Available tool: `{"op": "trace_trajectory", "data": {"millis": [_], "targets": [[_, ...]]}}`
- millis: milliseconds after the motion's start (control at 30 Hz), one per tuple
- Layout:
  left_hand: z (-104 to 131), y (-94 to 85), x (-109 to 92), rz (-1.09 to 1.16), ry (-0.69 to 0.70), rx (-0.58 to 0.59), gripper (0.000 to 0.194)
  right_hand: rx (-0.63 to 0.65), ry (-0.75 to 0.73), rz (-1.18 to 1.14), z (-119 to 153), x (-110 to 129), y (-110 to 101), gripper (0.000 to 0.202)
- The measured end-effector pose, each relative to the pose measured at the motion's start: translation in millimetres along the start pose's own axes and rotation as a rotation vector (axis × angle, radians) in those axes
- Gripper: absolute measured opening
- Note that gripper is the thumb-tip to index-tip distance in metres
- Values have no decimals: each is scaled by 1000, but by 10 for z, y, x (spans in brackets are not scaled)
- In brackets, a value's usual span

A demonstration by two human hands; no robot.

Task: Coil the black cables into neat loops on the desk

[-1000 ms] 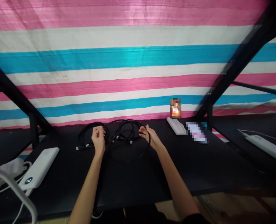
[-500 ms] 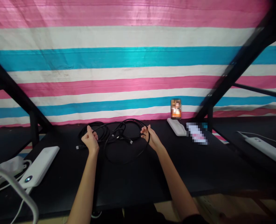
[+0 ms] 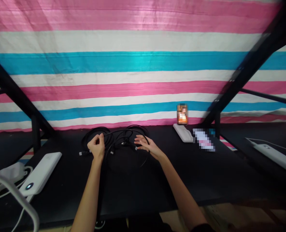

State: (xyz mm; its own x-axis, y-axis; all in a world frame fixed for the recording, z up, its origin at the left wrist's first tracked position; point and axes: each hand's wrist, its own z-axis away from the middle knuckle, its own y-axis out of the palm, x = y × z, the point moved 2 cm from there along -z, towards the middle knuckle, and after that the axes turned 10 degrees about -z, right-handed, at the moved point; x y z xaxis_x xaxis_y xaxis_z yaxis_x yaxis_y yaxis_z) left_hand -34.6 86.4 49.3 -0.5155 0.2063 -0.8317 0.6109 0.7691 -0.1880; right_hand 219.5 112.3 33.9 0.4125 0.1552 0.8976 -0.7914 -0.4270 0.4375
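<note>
My left hand (image 3: 97, 146) is closed, thumb up, around a black cable (image 3: 120, 130). The cable arches over to my right hand (image 3: 149, 145) and hangs down in a loop beneath. My right hand has its fingers stretched to the left, with the cable caught by its thumb. A coiled black cable (image 3: 85, 134) lies behind my left hand, and another coil (image 3: 139, 127) lies behind my right. A plug end (image 3: 84, 153) rests left of my left hand. Between my hands are small connectors, among them one (image 3: 112, 152) near the loop.
On the black table (image 3: 133, 193) a white power bank (image 3: 42, 172) lies left, beside a white adapter (image 3: 12, 170) with cables. To the right are a pale holder (image 3: 183, 132), an upright blurred screen (image 3: 182, 113), a blurred card (image 3: 204, 139) and a white device (image 3: 275, 156). Black frame bars slant at both sides.
My right hand has moved left and its fingers have straightened. My left hand has shifted slightly right and turned, so the two hands are closer and the cable loop is narrower.
</note>
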Motion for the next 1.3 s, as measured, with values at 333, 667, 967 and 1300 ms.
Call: {"op": "trace_trajectory", "data": {"millis": [333,667,967,1300], "targets": [[66,-4,-166,-129,255,-73,39,73,43,58,-33,-136,47,53],[96,-11,-212,94,-3,-323,43,84,25,122,-31,-195,147,34],[65,30,-237,234,-107,-336,50,152,15,169,-21,-223,244,24],[58,112,-199,276,-153,-226,54,-41,-156,178,-48,-114,167,31]]}}
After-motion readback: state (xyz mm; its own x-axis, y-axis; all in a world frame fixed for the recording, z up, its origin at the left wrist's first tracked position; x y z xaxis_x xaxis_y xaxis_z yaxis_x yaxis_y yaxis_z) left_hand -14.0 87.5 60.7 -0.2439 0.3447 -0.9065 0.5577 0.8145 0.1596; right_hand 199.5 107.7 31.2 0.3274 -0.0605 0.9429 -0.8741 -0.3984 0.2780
